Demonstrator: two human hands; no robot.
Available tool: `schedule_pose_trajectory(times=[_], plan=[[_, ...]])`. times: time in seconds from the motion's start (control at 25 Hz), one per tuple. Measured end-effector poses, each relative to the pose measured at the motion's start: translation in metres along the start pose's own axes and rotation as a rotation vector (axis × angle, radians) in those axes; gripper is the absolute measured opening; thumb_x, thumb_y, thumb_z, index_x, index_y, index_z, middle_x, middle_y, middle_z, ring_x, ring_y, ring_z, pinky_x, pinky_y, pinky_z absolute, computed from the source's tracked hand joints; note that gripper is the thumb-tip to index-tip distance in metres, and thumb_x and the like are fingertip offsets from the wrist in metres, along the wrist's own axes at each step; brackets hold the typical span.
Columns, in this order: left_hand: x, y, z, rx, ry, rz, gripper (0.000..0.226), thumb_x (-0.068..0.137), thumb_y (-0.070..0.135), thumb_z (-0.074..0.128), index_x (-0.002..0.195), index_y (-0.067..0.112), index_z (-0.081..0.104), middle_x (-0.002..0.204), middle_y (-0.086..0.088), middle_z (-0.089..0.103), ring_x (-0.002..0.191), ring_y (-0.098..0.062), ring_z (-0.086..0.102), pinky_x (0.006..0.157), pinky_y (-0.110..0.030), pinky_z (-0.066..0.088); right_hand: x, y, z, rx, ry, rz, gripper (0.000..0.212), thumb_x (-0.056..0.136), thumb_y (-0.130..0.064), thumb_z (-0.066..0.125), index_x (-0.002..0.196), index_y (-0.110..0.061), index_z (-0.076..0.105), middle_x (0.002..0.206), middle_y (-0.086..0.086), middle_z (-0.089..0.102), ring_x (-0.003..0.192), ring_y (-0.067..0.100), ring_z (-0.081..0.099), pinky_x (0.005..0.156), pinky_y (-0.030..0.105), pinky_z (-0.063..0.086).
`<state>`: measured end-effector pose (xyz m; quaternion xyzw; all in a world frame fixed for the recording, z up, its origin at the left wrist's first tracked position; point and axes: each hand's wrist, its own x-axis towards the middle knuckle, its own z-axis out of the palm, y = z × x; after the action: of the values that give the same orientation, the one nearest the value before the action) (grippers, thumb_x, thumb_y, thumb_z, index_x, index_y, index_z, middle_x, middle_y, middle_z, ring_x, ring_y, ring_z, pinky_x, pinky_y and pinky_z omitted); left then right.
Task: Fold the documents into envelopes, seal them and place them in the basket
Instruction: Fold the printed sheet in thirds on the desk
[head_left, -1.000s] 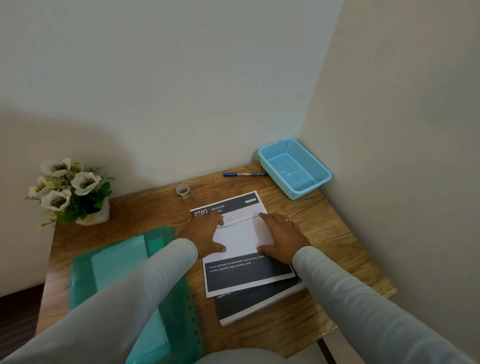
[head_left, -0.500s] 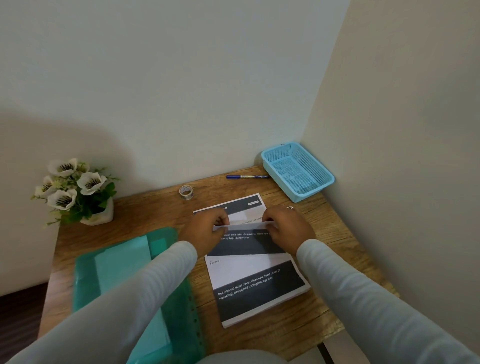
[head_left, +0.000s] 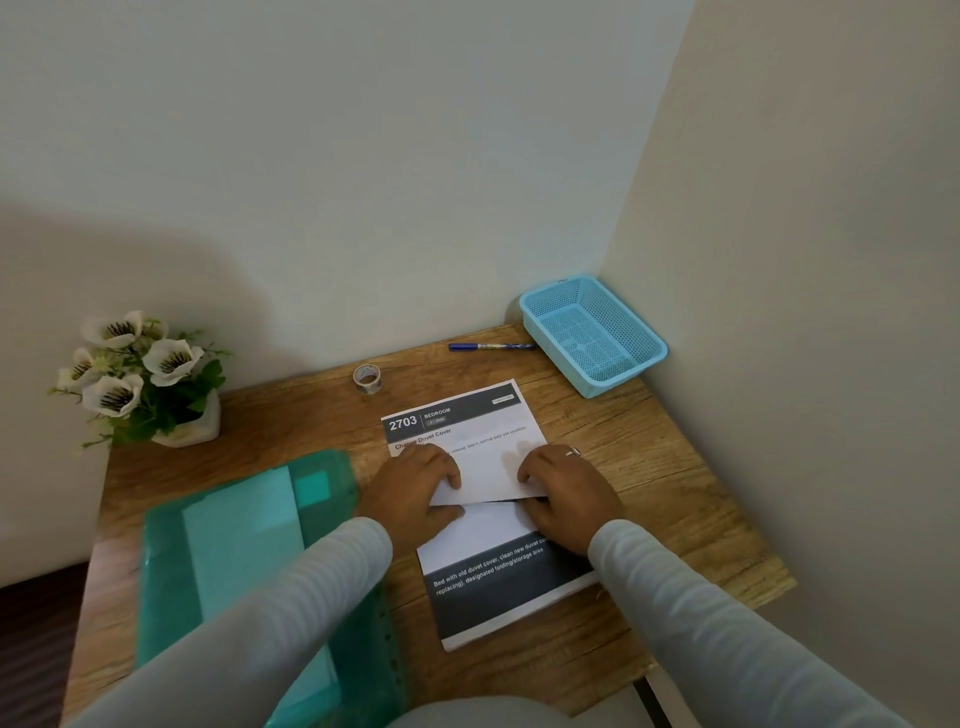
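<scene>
A folded white document (head_left: 488, 480) lies across the middle of a stack of printed documents (head_left: 506, 582) on the wooden desk (head_left: 649, 499). My left hand (head_left: 415, 491) pinches its left end, fingers on top and thumb at the near edge. My right hand (head_left: 563, 493), with a ring on it, grips the right end the same way. The stack's top sheet shows a "2703 BEDROOM" header beyond my hands and a dark band near me. The light blue basket (head_left: 647, 358) sits in the far right corner with nothing in it. A teal folder (head_left: 171, 545) holding teal envelopes (head_left: 244, 545) lies at my left.
A blue pen (head_left: 491, 346) lies by the back wall left of the basket. A small roll of clear tape (head_left: 368, 378) stands behind the stack. A pot of white flowers (head_left: 140, 379) occupies the far left corner. Walls close the desk at the back and right.
The top sheet's near part was folded up and over. The folded sheet then came back toward me, uncovering the header of the sheet below. Both hands stayed on its ends.
</scene>
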<state>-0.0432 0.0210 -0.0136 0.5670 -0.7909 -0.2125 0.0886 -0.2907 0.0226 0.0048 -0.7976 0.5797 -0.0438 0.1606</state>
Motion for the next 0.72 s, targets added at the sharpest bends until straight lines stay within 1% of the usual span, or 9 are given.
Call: schedule_pose_trajectory(times=[0.08,0.16,0.24,0.32,0.4,0.48,0.56,0.64,0.72], plan=[[-0.001,0.002,0.006,0.065,0.002,-0.003,0.041,0.089,0.063,0.06,0.121,0.036,0.058,0.136,0.012,0.051,0.127,-0.015,0.044,0.108,-0.035,0.039,-0.003,-0.001,0.006,-0.004,-0.001,-0.005,0.047,0.092,-0.055,0.064,0.129,-0.027,0.06,0.142,-0.005,0.053,0.13,0.02,0.049,0.109,0.033,0.044],[0.0,0.009,0.012,0.164,0.036,-0.015,0.047,0.096,0.062,0.048,0.135,0.035,0.054,0.146,0.008,0.047,0.135,-0.019,0.041,0.112,-0.04,0.035,-0.003,-0.001,0.013,-0.013,-0.006,0.011,0.056,0.093,-0.066,0.053,0.136,-0.029,0.055,0.15,-0.005,0.047,0.137,0.02,0.043,0.115,0.038,0.039],[0.003,0.02,0.018,0.286,0.032,-0.041,0.051,0.101,0.056,0.041,0.148,0.036,0.041,0.157,0.002,0.037,0.143,-0.025,0.034,0.116,-0.045,0.03,-0.004,-0.003,0.022,-0.043,-0.007,0.023,0.054,0.098,-0.061,0.047,0.142,-0.031,0.049,0.155,-0.005,0.042,0.143,0.02,0.037,0.12,0.042,0.033],[0.006,0.026,0.022,0.355,-0.002,-0.073,0.056,0.103,0.055,0.034,0.156,0.038,0.027,0.165,-0.001,0.024,0.148,-0.029,0.024,0.12,-0.049,0.024,-0.004,-0.005,0.029,-0.078,-0.005,0.031,0.054,0.101,-0.057,0.043,0.148,-0.031,0.042,0.159,-0.003,0.037,0.148,0.022,0.031,0.123,0.044,0.028],[0.007,0.019,0.025,0.385,-0.048,-0.122,0.064,0.102,0.062,0.025,0.16,0.037,0.012,0.169,-0.004,0.009,0.154,-0.033,0.011,0.123,-0.054,0.014,-0.005,-0.005,0.033,-0.086,-0.003,0.035,0.057,0.102,-0.056,0.04,0.153,-0.03,0.037,0.162,-0.002,0.033,0.15,0.024,0.028,0.124,0.045,0.025],[0.005,0.006,0.027,0.416,-0.078,-0.167,0.074,0.097,0.07,0.009,0.161,0.034,-0.002,0.17,-0.004,-0.004,0.156,-0.034,-0.001,0.124,-0.057,0.006,-0.006,-0.004,0.038,-0.111,-0.017,0.048,0.061,0.104,-0.055,0.033,0.158,-0.026,0.028,0.167,0.001,0.026,0.154,0.026,0.021,0.126,0.045,0.02],[0.003,-0.005,0.029,0.434,-0.089,-0.181,0.084,0.088,0.073,-0.008,0.161,0.029,-0.009,0.17,-0.004,-0.011,0.156,-0.034,-0.008,0.124,-0.058,0.001,-0.004,-0.008,0.045,-0.171,-0.035,0.076,0.066,0.106,-0.054,0.025,0.163,-0.021,0.015,0.171,0.005,0.012,0.158,0.029,0.009,0.128,0.047,0.011],[0.002,-0.008,0.031,0.439,-0.091,-0.175,0.088,0.086,0.072,-0.011,0.161,0.027,-0.011,0.169,-0.005,-0.014,0.155,-0.033,-0.012,0.124,-0.058,-0.002,0.002,-0.02,0.053,-0.186,-0.049,0.082,0.068,0.108,-0.05,0.022,0.164,-0.017,0.006,0.172,0.009,0.001,0.158,0.03,0.0,0.128,0.047,0.002],[0.003,-0.008,0.033,0.422,-0.094,-0.169,0.087,0.086,0.071,-0.012,0.16,0.026,-0.012,0.169,-0.005,-0.017,0.154,-0.033,-0.015,0.123,-0.059,-0.003,0.01,-0.034,0.059,-0.172,-0.076,0.031,0.067,0.109,-0.047,0.022,0.164,-0.015,0.001,0.172,0.008,-0.004,0.158,0.029,-0.005,0.128,0.046,0.0]])
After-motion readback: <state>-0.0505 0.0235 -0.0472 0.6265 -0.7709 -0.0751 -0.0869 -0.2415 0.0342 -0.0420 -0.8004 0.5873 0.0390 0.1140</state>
